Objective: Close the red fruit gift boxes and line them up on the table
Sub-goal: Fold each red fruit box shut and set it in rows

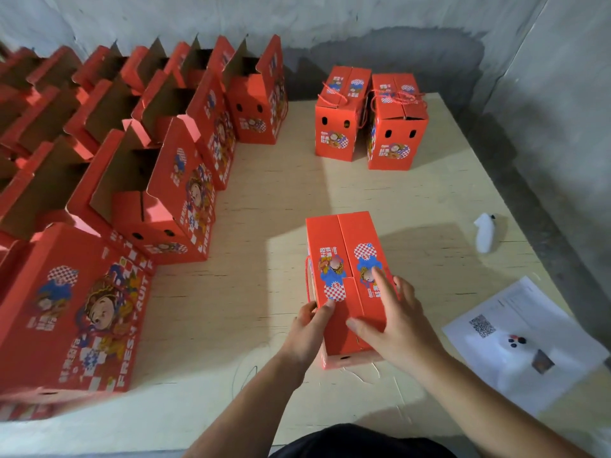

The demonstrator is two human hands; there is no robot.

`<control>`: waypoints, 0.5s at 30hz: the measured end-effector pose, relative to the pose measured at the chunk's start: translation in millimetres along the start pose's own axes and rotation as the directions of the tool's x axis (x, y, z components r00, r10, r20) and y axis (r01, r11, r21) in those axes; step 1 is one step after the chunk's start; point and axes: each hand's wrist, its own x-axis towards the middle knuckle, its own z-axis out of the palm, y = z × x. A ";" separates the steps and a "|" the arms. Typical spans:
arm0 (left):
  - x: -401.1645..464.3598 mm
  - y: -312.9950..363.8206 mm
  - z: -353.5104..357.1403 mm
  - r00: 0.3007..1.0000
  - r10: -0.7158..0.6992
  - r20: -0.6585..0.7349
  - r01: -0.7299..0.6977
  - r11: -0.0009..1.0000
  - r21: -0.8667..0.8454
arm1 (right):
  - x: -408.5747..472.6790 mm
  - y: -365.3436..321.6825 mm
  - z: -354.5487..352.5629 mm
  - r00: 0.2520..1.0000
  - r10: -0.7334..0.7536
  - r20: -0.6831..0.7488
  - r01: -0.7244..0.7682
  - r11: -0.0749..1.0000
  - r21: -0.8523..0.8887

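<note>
Done: two closed boxes [370, 117], far ahead of my grip. In hand: third box [347, 285]; left hand [310, 328] pinching its edge, right hand [393, 319] spread flat on lid. Remaining: open boxes [132, 153], leftward.

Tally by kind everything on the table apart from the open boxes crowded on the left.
Closed red gift boxes: 3, the nearest under both hands
White plastic bottle: 1
Printed paper sheet: 1
Total: 5
</note>
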 end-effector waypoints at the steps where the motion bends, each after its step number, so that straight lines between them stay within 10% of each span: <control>1: -1.3 1.7 3.5 1.000 0.006 -0.025 -0.006 1.000 -0.003 | -0.8 -3.5 1.7 1.000 0.012 0.012 -0.012 0.999 0.033; 12: 4.2 3.8 17.0 0.964 0.235 -0.124 -0.226 0.971 0.084 | 4.5 -21.7 -2.7 0.996 0.082 0.019 -0.082 0.997 -0.012; 15: -1.6 6.2 15.6 0.895 0.436 -0.093 -0.378 0.852 0.362 | -0.6 -20.0 -3.6 1.000 0.001 0.002 -0.001 0.996 -0.094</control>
